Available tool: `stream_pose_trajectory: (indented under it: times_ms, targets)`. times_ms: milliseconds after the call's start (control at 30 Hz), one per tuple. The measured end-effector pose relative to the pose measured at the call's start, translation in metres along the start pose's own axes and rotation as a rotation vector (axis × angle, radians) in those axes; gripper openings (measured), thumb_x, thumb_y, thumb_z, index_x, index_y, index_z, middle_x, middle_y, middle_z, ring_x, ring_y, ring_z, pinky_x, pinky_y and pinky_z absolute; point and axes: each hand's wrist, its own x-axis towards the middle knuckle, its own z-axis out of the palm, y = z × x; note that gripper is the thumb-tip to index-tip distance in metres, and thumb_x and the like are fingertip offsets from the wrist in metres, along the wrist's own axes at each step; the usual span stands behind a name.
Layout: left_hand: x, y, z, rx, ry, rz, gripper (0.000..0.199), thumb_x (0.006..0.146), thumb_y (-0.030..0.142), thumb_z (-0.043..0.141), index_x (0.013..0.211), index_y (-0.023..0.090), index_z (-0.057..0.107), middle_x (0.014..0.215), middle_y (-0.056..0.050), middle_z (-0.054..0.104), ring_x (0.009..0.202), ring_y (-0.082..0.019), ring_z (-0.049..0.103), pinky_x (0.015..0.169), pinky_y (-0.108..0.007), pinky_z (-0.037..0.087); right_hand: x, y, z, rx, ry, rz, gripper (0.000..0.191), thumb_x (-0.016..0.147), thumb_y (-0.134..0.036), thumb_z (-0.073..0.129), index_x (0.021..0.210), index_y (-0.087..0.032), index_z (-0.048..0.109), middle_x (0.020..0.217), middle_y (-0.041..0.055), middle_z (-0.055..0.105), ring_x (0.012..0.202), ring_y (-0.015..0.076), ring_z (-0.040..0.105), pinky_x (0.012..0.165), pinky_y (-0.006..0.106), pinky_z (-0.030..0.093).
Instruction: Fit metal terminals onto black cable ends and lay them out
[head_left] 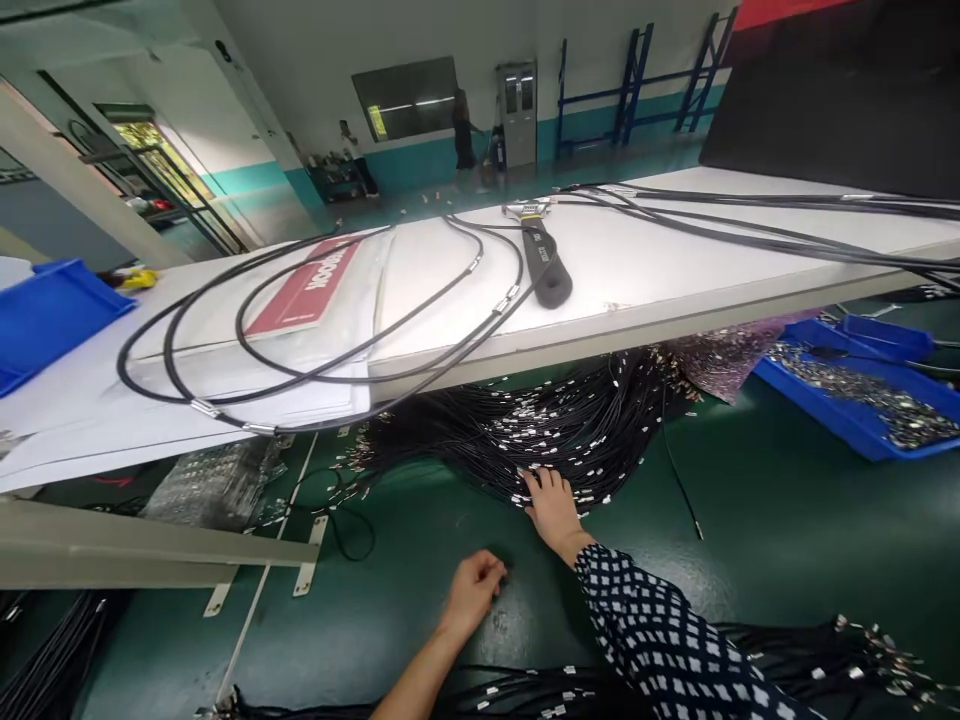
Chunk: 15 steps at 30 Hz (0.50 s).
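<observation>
My right hand point(553, 510), at the end of a dark patterned sleeve, rests on the near edge of a large heap of black cables point(517, 430) with silver tags on the floor under the table. Its fingers reach over the cables; whether they grip any is hidden. Lower and to the left, my left hand point(474, 592) hangs over the green floor with its fingers curled together, and what they hold, if anything, is too small to make out. Looped black cables point(322, 375) and a wrench with a black handle point(546, 265) lie on the white table point(622, 270).
A blue tray of small metal parts point(862, 395) is at the right, a blue bin point(52, 315) at the left. More cables point(810, 650) lie along the bottom. A table leg point(150, 545) stands at lower left. Two people are in the background.
</observation>
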Motion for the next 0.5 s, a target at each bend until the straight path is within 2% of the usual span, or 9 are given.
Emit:
stream_pose_trajectory:
  times_ms: [33, 100, 167, 200, 267, 367, 433, 500]
  targets:
    - [0.005, 0.004, -0.007, 0.063, 0.039, 0.037, 0.025, 0.095, 0.035, 0.052, 0.091, 0.012, 0.063, 0.076, 0.0, 0.063, 0.063, -0.012, 0.061, 0.061, -0.029, 0.053, -0.006, 0.003, 0.001, -0.019, 0.001, -0.047, 0.048, 0.087, -0.009, 0.056, 0.135, -0.013, 0.051, 0.13, 0.0174, 0.052, 0.123, 0.0329, 0.044, 0.102, 0.05, 0.037]
    - [0.018, 0.014, -0.023, 0.198, 0.124, 0.129, 0.025, 0.094, 0.031, 0.053, 0.11, 0.013, 0.061, 0.106, -0.008, 0.065, 0.094, -0.02, 0.064, 0.082, -0.04, 0.053, -0.018, 0.011, 0.0, -0.043, -0.006, -0.155, 0.044, 0.089, -0.003, 0.047, 0.129, -0.017, 0.057, 0.123, 0.0138, 0.057, 0.117, 0.0287, 0.048, 0.098, 0.043, 0.042]
    - [0.035, 0.025, -0.039, 0.344, 0.179, 0.225, 0.04, 0.093, 0.028, 0.055, 0.13, 0.016, 0.05, 0.138, -0.013, 0.049, 0.123, -0.028, 0.05, 0.1, -0.052, 0.042, -0.03, 0.018, -0.002, -0.056, -0.022, -0.255, 0.042, 0.089, -0.001, 0.043, 0.118, -0.022, 0.065, 0.119, 0.009, 0.061, 0.112, 0.0249, 0.052, 0.094, 0.038, 0.045]
    - [0.045, 0.029, -0.046, 0.419, 0.186, 0.266, 0.047, 0.092, 0.027, 0.057, 0.137, 0.018, 0.045, 0.147, -0.013, 0.04, 0.131, -0.031, 0.041, 0.105, -0.055, 0.036, -0.037, 0.02, -0.002, -0.059, -0.03, -0.294, 0.042, 0.087, 0.001, 0.043, 0.112, -0.023, 0.068, 0.117, 0.0071, 0.062, 0.109, 0.0234, 0.054, 0.093, 0.036, 0.047]
    - [0.068, 0.036, -0.056, 0.564, 0.17, 0.322, 0.054, 0.09, 0.028, 0.059, 0.14, 0.019, 0.042, 0.152, -0.013, 0.032, 0.137, -0.034, 0.032, 0.109, -0.059, 0.029, -0.052, 0.02, 0.0, -0.064, -0.033, -0.34, 0.044, 0.084, 0.004, 0.044, 0.105, -0.024, 0.07, 0.115, 0.005, 0.064, 0.105, 0.0222, 0.057, 0.092, 0.035, 0.049]
    - [0.102, 0.037, -0.069, 0.757, 0.157, 0.328, 0.05, 0.089, 0.03, 0.061, 0.136, 0.019, 0.047, 0.148, -0.013, 0.039, 0.133, -0.034, 0.039, 0.106, -0.059, 0.034, -0.075, 0.019, 0.005, -0.054, 0.022, -0.332, 0.049, 0.081, 0.004, 0.045, 0.115, -0.024, 0.065, 0.125, 0.0072, 0.06, 0.113, 0.0249, 0.056, 0.099, 0.041, 0.047]
    - [0.12, 0.036, -0.078, 0.866, 0.169, 0.31, 0.046, 0.09, 0.03, 0.061, 0.133, 0.018, 0.05, 0.143, -0.013, 0.044, 0.127, -0.032, 0.046, 0.102, -0.057, 0.039, -0.088, 0.023, 0.009, 0.042, 0.118, -0.254, 0.043, 0.084, -0.004, 0.046, 0.117, -0.026, 0.063, 0.131, 0.0082, 0.055, 0.12, 0.0275, 0.053, 0.103, 0.045, 0.045]
    - [0.133, 0.035, -0.088, 0.958, 0.18, 0.301, 0.042, 0.09, 0.03, 0.06, 0.13, 0.018, 0.052, 0.138, -0.012, 0.049, 0.121, -0.03, 0.051, 0.099, -0.055, 0.044, -0.099, 0.035, 0.014, 0.214, 0.235, -0.106, 0.033, 0.087, -0.016, 0.047, 0.113, -0.028, 0.063, 0.129, 0.0089, 0.056, 0.119, 0.0287, 0.054, 0.099, 0.045, 0.049]
